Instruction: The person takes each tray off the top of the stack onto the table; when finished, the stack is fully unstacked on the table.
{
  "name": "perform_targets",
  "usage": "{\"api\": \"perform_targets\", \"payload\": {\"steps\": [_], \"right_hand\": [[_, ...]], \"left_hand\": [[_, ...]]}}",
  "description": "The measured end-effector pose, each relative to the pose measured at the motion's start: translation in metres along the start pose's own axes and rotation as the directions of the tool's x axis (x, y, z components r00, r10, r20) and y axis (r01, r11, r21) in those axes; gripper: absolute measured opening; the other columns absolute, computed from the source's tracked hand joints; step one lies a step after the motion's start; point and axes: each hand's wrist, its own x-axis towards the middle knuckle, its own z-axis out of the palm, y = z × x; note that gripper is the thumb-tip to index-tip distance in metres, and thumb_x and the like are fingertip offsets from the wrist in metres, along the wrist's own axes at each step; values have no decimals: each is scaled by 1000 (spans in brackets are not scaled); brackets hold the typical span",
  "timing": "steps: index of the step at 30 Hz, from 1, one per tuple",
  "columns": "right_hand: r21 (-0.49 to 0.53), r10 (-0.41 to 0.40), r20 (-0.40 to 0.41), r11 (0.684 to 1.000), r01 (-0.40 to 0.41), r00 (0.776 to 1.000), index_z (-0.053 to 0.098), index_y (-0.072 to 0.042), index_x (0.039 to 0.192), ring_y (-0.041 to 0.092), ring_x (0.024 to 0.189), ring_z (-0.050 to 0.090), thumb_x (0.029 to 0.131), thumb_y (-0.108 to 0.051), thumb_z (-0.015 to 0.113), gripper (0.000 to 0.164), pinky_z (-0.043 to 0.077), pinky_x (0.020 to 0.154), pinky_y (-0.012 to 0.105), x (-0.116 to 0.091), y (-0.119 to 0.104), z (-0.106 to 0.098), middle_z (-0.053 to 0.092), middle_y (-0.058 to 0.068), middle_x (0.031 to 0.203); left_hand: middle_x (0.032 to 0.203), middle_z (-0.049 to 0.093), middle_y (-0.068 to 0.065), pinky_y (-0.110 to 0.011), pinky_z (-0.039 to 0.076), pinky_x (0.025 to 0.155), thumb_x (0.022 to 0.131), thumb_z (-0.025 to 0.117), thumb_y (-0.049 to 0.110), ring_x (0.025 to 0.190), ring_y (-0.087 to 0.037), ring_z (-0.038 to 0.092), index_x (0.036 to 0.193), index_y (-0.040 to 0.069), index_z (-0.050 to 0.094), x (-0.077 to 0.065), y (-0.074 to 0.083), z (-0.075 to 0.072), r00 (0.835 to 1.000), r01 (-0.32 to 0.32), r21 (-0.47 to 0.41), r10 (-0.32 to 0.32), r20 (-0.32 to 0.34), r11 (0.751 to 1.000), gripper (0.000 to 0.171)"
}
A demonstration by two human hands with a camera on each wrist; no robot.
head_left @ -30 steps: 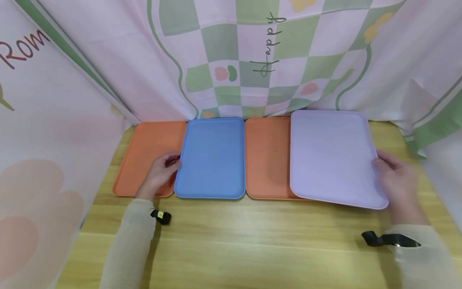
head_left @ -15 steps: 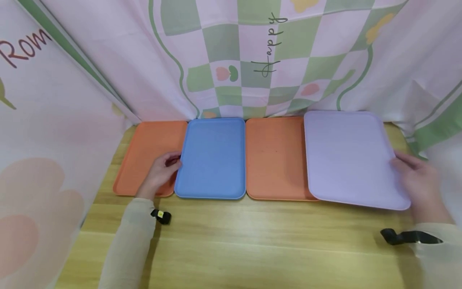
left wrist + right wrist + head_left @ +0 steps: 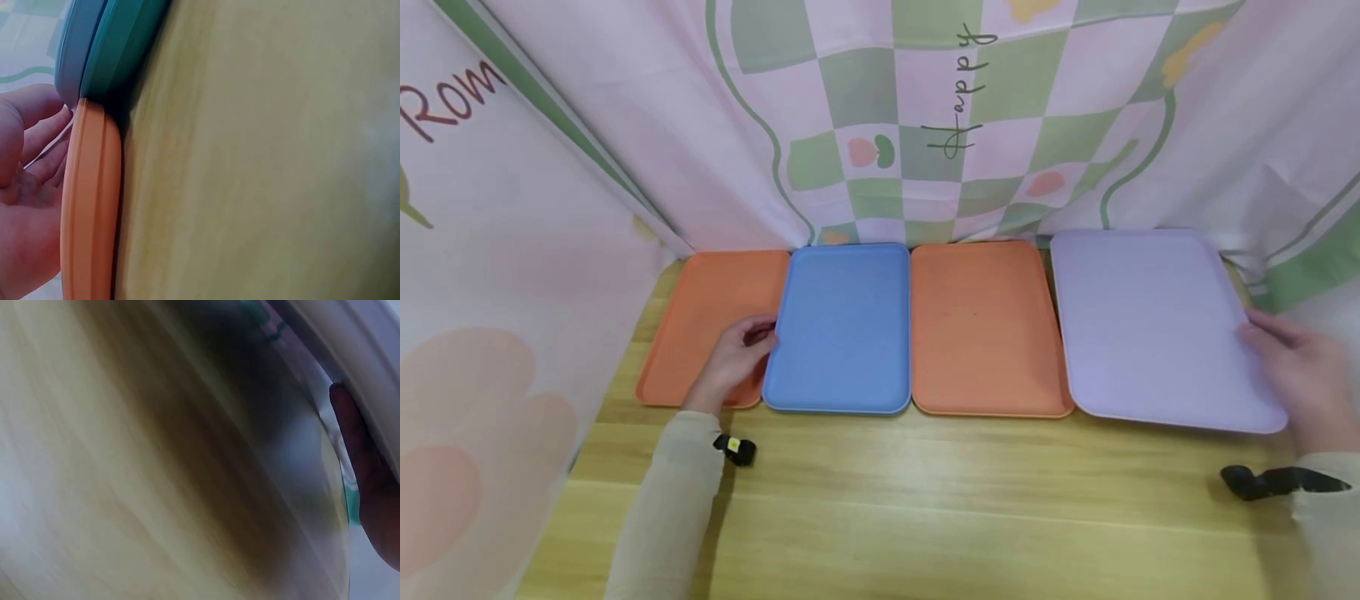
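Right hand grips a purple tray near the desk's right edge; left hand pinches a blue tray (rim only).

Brightly lit, glaring softly between the side edges of the yellowish wood-grain tabletop; shadowed, blurred in right-wrist view.

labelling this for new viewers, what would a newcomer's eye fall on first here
Probably the pale purple tray at the far right, held by its outer edge in the right hand, above the table. Then the blue tray between two orange trays, with the left hand at its left edge. Behind the row, a green-checked curtain bears a sideways "Happy".
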Motion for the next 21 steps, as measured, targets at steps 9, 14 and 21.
{"api": "perform_targets", "payload": {"steps": [9, 14, 21], "right_hand": [[-32, -45, 31, 998, 46, 998, 58, -33, 154, -25, 89, 44, 106, -38, 67, 49, 38, 71, 0, 9, 5, -10, 53, -53, 99], [-144, -40, 27, 989, 43, 999, 54, -28, 158, -21, 100, 42, 107, -48, 62, 56, 35, 74, -1, 11, 7, -8, 50, -43, 136], [-215, -36, 27, 976, 41, 999, 57, -28, 157, -17, 120, 46, 107, -52, 59, 55, 32, 80, 0, 16, 8, -1, 51, -43, 132]], "left_hand": [[150, 60, -26, -53, 47, 120, 109, 62, 10, 141, -41, 57, 152, -4, 57, -1, 3, -1, 1000, -1, 20, 1, 5, 1000, 45], [151, 60, -26, -54, 47, 119, 109, 63, 12, 141, -41, 57, 152, -3, 57, -2, 4, 0, 1000, 0, 25, 0, 11, 1000, 46], [149, 61, -26, -53, 48, 119, 109, 63, 12, 140, -40, 57, 151, -3, 58, -2, 5, -1, 1000, 6, 23, -6, 5, 1000, 45]]}}
